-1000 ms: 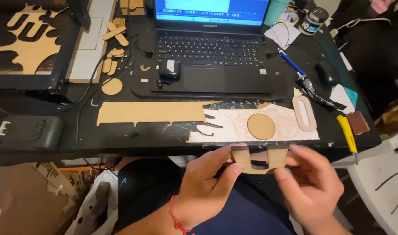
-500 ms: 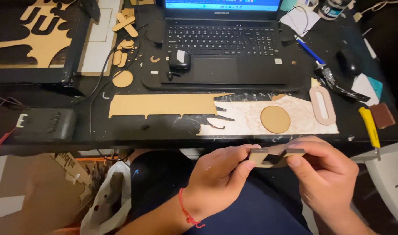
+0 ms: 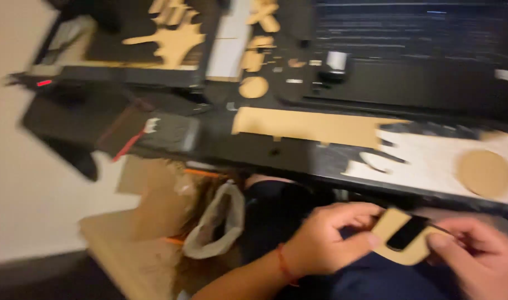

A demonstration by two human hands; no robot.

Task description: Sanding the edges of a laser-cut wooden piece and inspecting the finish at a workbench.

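At the far left edge of the black desk [image 3: 298, 161] sits a dark box [image 3: 170, 132] with a red wire trailing from it, and behind it a dark tray [image 3: 132, 72] holds a tan sheet with branching cut-outs [image 3: 170, 41]. Below the desk's front edge a pale bag [image 3: 218, 222] hangs open beside brown cardboard [image 3: 154, 194]. Further right, a small tan disc [image 3: 253, 87] lies near the tray's corner, and a long tan strip [image 3: 309, 125] runs along the desk's front. The left hand [image 3: 326, 239] (red cord at the wrist) is below the front edge, thumb and fingers pinched on the left end of a tan cut-out piece with a slot [image 3: 401, 239]. The right hand [image 3: 479, 255] clamps its right end. Above, near the desk's right front corner, a larger tan disc [image 3: 483, 173] rests on a pale sheet [image 3: 431, 161].
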